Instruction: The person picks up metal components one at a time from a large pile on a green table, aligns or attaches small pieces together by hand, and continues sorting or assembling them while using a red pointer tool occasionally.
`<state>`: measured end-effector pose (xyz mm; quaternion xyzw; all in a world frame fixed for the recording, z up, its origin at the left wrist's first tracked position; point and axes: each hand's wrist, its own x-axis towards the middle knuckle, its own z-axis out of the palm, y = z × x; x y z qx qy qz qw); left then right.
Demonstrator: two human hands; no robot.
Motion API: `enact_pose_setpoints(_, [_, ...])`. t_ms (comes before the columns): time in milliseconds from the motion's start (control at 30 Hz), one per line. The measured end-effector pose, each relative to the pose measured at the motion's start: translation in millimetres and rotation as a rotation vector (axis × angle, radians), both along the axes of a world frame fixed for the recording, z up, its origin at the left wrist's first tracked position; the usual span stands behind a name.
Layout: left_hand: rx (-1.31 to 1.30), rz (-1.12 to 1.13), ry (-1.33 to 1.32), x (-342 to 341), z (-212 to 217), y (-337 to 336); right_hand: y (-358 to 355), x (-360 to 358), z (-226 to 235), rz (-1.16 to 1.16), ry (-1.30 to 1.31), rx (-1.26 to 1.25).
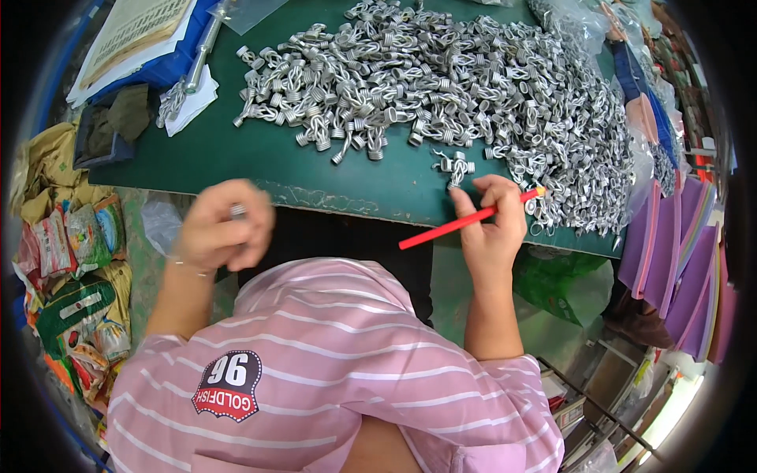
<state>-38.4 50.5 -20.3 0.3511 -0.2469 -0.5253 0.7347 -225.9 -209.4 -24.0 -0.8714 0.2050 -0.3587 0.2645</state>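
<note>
My left hand is curled shut around a small silver metal spring part, held off the near edge of the green table. A red pencil-like rod is gripped in my right hand, its orange tip pointing toward the heap. Just above my right fingers lies a loose silver part on the table. A big heap of silver coiled metal parts covers the far and right side of the table.
At the far left are papers on a blue folder, a metal bar and dark cloth. Colourful snack packets lie at the left on the floor. Purple folders stand at the right. Clear plastic bags border the heap.
</note>
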Motion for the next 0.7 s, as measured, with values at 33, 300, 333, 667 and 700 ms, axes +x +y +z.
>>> enact_pose_setpoints(33, [0.077,0.034,-0.1,11,-2,25,1,0,0,0.002,0.089,-0.008])
enact_pose_setpoints(300, [0.977,0.557,-1.068,42,-101,188,-1,6,-5,-0.005,-0.046,0.114])
enact_pose_setpoints(333, [0.969,0.549,-1.073,42,-101,188,-2,5,-5,-0.009,-0.137,0.288])
enact_pose_setpoints(667, [0.346,-0.061,-0.493,-32,11,-27,21,3,5,0.412,-0.514,1.059])
enact_pose_setpoints(700, [0.333,-0.06,-0.27,-41,15,-48,25,5,5,0.469,-0.525,1.069])
